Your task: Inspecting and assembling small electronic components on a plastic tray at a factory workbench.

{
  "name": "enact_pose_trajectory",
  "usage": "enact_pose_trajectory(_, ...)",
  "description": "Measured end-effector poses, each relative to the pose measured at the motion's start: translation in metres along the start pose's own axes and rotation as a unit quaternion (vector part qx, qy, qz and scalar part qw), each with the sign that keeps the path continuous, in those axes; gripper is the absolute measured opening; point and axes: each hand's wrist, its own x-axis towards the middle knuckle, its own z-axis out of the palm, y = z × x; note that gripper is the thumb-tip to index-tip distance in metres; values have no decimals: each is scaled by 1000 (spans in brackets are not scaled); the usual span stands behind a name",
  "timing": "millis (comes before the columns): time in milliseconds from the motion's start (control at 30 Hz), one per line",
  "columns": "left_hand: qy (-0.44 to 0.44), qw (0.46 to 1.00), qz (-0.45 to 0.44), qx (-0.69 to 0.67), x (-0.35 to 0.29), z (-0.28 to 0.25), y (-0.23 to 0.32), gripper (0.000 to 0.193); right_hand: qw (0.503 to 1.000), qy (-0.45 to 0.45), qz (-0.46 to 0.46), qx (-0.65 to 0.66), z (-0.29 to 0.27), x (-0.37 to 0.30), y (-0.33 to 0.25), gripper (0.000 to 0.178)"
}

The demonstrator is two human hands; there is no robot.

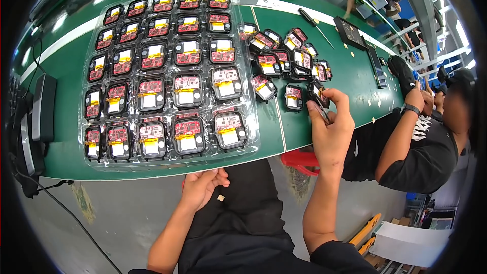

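My right hand pinches a black watch case with an exposed circuit board by its edge, tilted up at the near side of a loose pile. A similar watch case lies just left of it. A thin grey piece shows between thumb and fingers; its kind is unclear. My left hand rests palm up over my lap, below the table edge, fingers loosely curled and no object visible in it. A clear plastic tray left of the pile holds rows of watch cases with red boards, yellow tape and white squares.
A screwdriver lies behind the pile. Farther right are a black box and a dark flat bar. A grey-black device stands left of the tray. A person in black sits close on my right. Below is a red stool.
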Motion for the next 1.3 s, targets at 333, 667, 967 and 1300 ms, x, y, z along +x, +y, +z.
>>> enact_pose_trajectory(333, 11, 1000, -8, -6, 3, 7, -3, 10, 999, -29, -3, 42, 4, 3, -7, 33)
enact_pose_trajectory(667, 4, 999, -12, -50, 2, 0, 0, 11, 993, 93, -21, 69, -7, 2, 10, 27)
enact_pose_trajectory(967, -3, 997, -16, -70, 0, -4, 3, 11, 998, 33, 8, -44, -10, 7, 11, 23)
enact_pose_trajectory(1300, -49, 994, -2, -97, 2, -12, 2, 16, 993, 72, 1, 91, -13, 11, 21, 22)
